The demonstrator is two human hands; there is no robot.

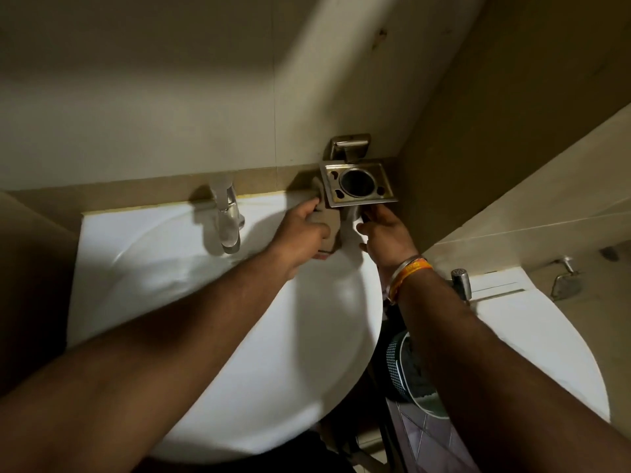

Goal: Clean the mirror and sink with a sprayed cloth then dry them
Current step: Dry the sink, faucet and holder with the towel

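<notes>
We cannot tell what the right grip [382, 230] closes on: its fingertips vanish under the metal holder [356, 184]. The cloth [329, 227] is half covered by the left grip [300, 230] and runs behind that holder. Below both grips, the sink [211, 336] is blurred and crossed by our forearms, its drain unseen.
</notes>
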